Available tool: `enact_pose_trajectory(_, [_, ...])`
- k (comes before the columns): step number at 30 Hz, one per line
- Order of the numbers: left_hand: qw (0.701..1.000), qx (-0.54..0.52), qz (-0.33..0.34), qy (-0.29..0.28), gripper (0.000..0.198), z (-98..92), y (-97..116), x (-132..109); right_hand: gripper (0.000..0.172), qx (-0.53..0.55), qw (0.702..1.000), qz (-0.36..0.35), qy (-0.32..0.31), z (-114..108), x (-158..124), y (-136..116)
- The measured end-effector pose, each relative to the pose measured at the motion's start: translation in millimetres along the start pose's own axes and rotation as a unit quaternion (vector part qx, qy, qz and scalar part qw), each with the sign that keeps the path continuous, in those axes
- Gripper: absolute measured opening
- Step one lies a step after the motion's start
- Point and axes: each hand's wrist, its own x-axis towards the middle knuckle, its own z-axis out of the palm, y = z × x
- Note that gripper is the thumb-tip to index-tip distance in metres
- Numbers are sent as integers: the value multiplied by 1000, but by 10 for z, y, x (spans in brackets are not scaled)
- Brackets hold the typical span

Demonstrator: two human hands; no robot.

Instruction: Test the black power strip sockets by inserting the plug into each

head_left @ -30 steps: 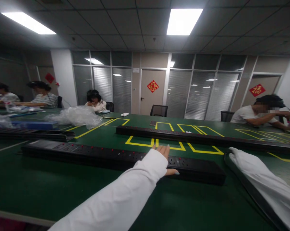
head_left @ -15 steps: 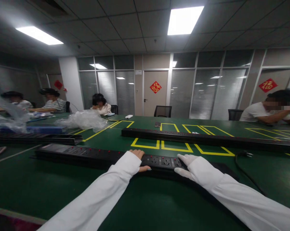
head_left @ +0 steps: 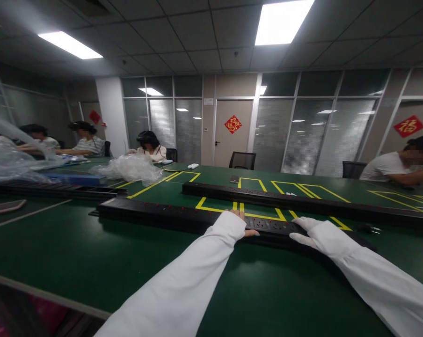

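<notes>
A long black power strip [head_left: 155, 215] with sockets and red switches lies slantwise across the green table in front of me. My left hand [head_left: 245, 226], bare below a white sleeve, grips it across its width, thumb on the near side and fingers on the far side. Farther right, my right hand [head_left: 305, 231] in a white glove holds the same strip in a like grip. The far fingertips of both hands are partly hidden. A second long black power strip [head_left: 239, 192] lies just beyond, and a plug [head_left: 369, 229] rests to the right.
Yellow tape outlines [head_left: 211, 207] mark the green table [head_left: 57, 252]. Crumpled clear plastic [head_left: 134, 168], a blue box [head_left: 76, 179], a black channel piece [head_left: 67, 191] and a phone [head_left: 6, 207] are at left. Several people sit around the far side; one person [head_left: 390, 166] is at right.
The power strip has slid to the right along the table, with both hands moving along on it. The view has also shifted slightly left.
</notes>
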Motion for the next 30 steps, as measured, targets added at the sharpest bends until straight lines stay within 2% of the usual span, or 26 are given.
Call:
enact_pose_trajectory(4, [1000,-3,15,-7,84,74,175,269,66,-18,999,28,-10,69,33,301])
enact_pose_trajectory(8, [1000,-14,19,-7,89,174,289,530,63,-18,999,45,2,126,68,525])
enact_pose_trajectory(11, [1000,-14,24,5,89,232,331,699,60,-11,999,50,15,156,123,675])
enact_pose_trajectory(16, [999,-4,32,-4,85,296,348,936,66,-4,998,60,-17,220,279,896])
enact_pose_trajectory(22, [999,2,29,-17,82,394,320,1130,66,3,999,47,5,346,431,1053])
enact_pose_trajectory(30, [999,-7,51,-3,78,471,222,1275,63,0,998,69,7,378,519,1078])
